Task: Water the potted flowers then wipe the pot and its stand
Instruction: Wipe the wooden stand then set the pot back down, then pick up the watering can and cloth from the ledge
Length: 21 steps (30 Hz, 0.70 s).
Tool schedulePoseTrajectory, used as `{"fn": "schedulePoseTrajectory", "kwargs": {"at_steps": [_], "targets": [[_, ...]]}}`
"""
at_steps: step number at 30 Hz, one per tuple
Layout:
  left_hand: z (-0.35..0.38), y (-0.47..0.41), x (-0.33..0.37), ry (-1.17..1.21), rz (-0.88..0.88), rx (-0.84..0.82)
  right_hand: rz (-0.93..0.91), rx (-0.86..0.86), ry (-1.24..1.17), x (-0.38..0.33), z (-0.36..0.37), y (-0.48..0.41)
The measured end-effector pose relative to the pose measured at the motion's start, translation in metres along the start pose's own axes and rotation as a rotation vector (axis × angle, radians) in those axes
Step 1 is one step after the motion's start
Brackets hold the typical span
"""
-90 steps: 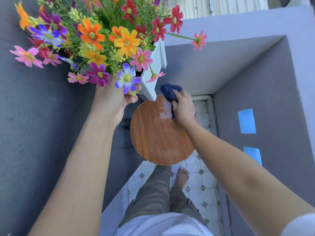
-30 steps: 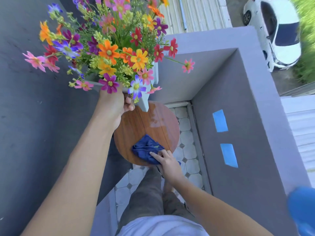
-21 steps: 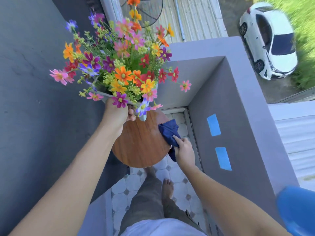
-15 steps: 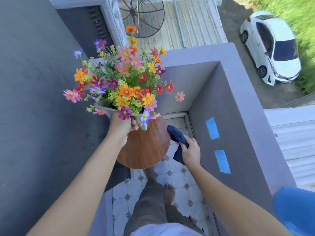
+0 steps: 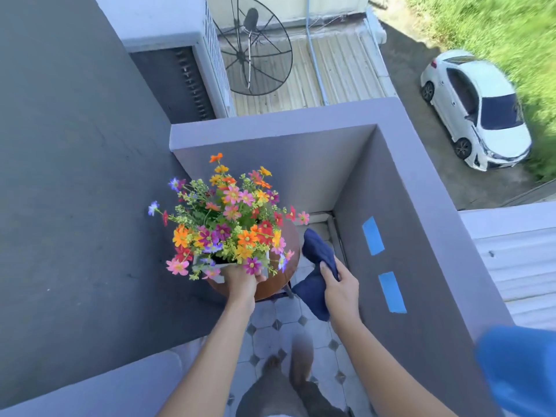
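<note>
Left hand point(image 5: 242, 279) is wrapped around the near edge of the white pot point(image 5: 217, 267), and the pot sits low over the round wooden stand point(image 5: 289, 267), flowers point(image 5: 231, 224) spilling out over most of the tabletop. Whether the base is actually resting on the wood or hanging just above it, I cannot tell; the blooms and the hand hide the contact. Over on the other side, the right hand point(image 5: 338, 285) is clenched on the dark blue cloth point(image 5: 316, 276), held just off the stand's right edge, the cloth drooping loose above the tiled floor point(image 5: 270, 329). Here is the worry: the pot looks to be carried by one hand on one edge only, so a slack grip could tip it, and the small stand gives little margin. Set it down off-centre and the whole thing could rock over onto the tiles. The balcony wall point(image 5: 400, 188) is close on the right, with a long drop to the white car point(image 5: 475, 106) below, so a swinging cloth or a bumped stem near that ledge is best avoided. Something blue and blurred point(image 5: 523, 371) sits at the lower right, close by the elbow.
</note>
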<state>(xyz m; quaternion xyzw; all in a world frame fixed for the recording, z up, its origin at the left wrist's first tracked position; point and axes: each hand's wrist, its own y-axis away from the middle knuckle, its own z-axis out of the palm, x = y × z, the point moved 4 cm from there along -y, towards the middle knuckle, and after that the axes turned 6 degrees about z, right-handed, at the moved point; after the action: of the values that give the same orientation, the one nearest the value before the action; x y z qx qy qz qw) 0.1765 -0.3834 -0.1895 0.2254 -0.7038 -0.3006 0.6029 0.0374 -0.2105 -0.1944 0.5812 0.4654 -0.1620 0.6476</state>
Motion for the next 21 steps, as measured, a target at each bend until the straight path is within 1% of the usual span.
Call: {"fn": "schedulePoseTrajectory", "kwargs": {"at_steps": [2, 4, 6, 7, 10, 12, 13, 15, 18, 21], "targets": [[-0.004, -0.001, -0.011, -0.127, 0.048, -0.029, 0.001, 0.0, -0.021, 0.003, 0.003, 0.007], [-0.003, 0.001, -0.018, -0.194, 0.055, -0.086, -0.002, 0.009, -0.024, 0.006, 0.006, 0.013], [0.002, 0.005, -0.017, -0.156, 0.121, -0.149, -0.012, 0.017, -0.023, 0.009, 0.009, 0.02], [0.005, 0.008, -0.016, -0.125, 0.117, -0.153, -0.017, 0.015, -0.021, 0.009, 0.01, 0.023], [0.004, 0.013, -0.023, -0.087, 0.008, -0.178, -0.024, 0.035, -0.025, 0.008, 0.011, 0.034], [0.003, 0.017, -0.024, -0.001, -0.003, -0.214, -0.029, 0.06, -0.051, 0.005, 0.01, 0.046], [0.001, 0.02, -0.024, -0.01, 0.013, -0.237, -0.034, 0.071, -0.064, 0.002, 0.007, 0.052], [0.0, 0.034, -0.025, -0.121, 0.034, -0.302, -0.052, 0.082, -0.088, -0.006, 0.002, 0.062], [0.001, 0.063, -0.035, -0.343, 0.007, -0.494, -0.105, 0.131, -0.116, -0.021, -0.016, 0.081], [0.013, 0.088, -0.03, -0.465, 0.088, -0.561, -0.151, 0.165, -0.136, -0.037, -0.039, 0.096]]}}
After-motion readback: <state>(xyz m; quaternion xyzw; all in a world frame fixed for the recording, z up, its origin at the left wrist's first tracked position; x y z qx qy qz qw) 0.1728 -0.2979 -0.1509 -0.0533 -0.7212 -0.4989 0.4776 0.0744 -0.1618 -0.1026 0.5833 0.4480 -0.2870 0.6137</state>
